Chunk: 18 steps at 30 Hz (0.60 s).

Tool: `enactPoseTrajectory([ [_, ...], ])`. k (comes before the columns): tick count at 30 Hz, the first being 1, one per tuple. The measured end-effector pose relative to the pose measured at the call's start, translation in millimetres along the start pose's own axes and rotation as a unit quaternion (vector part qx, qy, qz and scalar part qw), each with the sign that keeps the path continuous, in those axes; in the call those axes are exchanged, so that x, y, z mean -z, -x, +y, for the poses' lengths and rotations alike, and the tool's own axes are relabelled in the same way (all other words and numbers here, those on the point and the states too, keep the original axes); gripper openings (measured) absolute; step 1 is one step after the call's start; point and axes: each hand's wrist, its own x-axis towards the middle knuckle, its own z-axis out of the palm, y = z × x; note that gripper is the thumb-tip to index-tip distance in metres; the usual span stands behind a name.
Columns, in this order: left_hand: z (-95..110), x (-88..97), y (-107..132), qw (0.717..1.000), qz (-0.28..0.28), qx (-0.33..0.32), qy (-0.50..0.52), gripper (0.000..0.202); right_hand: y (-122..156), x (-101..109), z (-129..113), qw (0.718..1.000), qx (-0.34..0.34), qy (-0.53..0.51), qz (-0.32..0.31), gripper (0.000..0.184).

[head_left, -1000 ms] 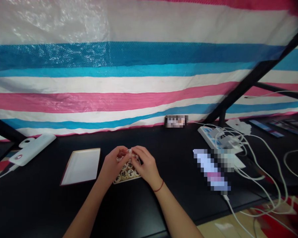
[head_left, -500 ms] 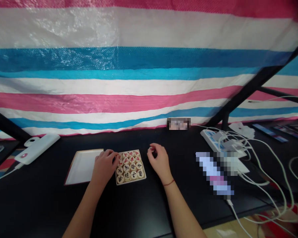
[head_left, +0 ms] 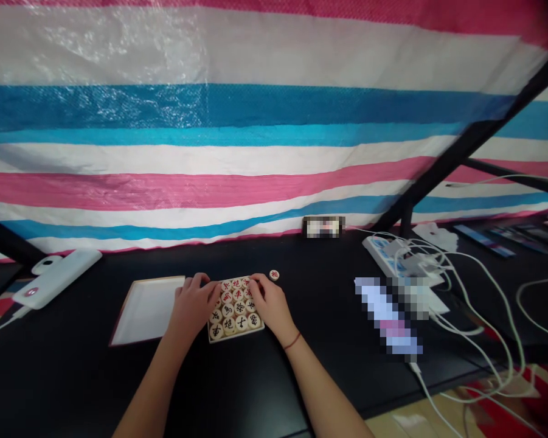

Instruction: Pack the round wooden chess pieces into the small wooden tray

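Around the wooden tray on the black tabletop, I have both of the person's hands in my head-camera view, the left hand curved against the tray's left side and the right hand over its right corner. Both are cupped, fingers loosely spread and curled downward. Neither shows a pinch, though I cannot tell whether the palms press on the tray or hide anything beneath them. Inside the tray, xiangqi pieces lie flat in tight rows, red and black characters facing up, filling all of it that I can see; the parts under the hands are hidden. One loose xiangqi piece lies outside, just beyond the tray's far right corner and apart from the right hand. So the packed rows are what stands done, and that lone disc is what is left out. Just left of the tray lies a shallow white tray with a brown edge, and well right of it sits a power strip among white cables.
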Motion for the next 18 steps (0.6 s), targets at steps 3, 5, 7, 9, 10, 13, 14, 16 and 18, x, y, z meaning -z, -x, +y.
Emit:
enactPoseTrajectory([
  [3,-3.4,-4.2,-1.4,1.0,-0.001,-0.023,0.007,0.027,-0.5,-0.7,1.9,1.0,-0.005,0.003,-0.003,0.028],
  [5,-5.3,-6.7,-2.4,0.999,0.013,-0.04,0.018,0.026,-0.9,-1.2,2.8,1.0,-0.007,0.01,-0.003,0.03],
  [7,-7.0,-8.0,-3.2,0.998,0.033,-0.053,0.032,0.025,-1.1,-1.2,3.2,1.0,-0.005,0.018,-0.003,0.032],
  [9,-8.9,-8.1,-3.6,0.995,0.05,-0.062,0.052,0.024,-1.2,-0.9,3.0,1.0,-0.007,0.023,-0.006,0.032],
  [10,-10.0,-7.8,-3.5,0.994,0.056,-0.065,0.063,0.024,-1.2,-0.7,2.9,1.0,-0.008,0.023,-0.008,0.032],
  [13,-13.2,-6.5,-2.3,0.991,0.064,-0.075,0.089,0.022,-1.0,-0.3,2.7,1.0,-0.007,0.017,-0.008,0.031],
  [14,-14.2,-6.1,-1.8,0.99,0.063,-0.078,0.094,0.021,-0.9,-0.2,2.8,1.0,-0.007,0.015,-0.008,0.03],
  [16,-15.8,-5.6,-0.9,0.989,0.057,-0.084,0.107,0.022,-1.0,-0.1,3.0,1.0,-0.01,0.01,-0.01,0.03],
  [18,-17.2,-5.6,-0.6,0.987,0.047,-0.09,0.124,0.024,-1.1,0.1,3.0,1.0,-0.016,0.003,-0.013,0.03],
])
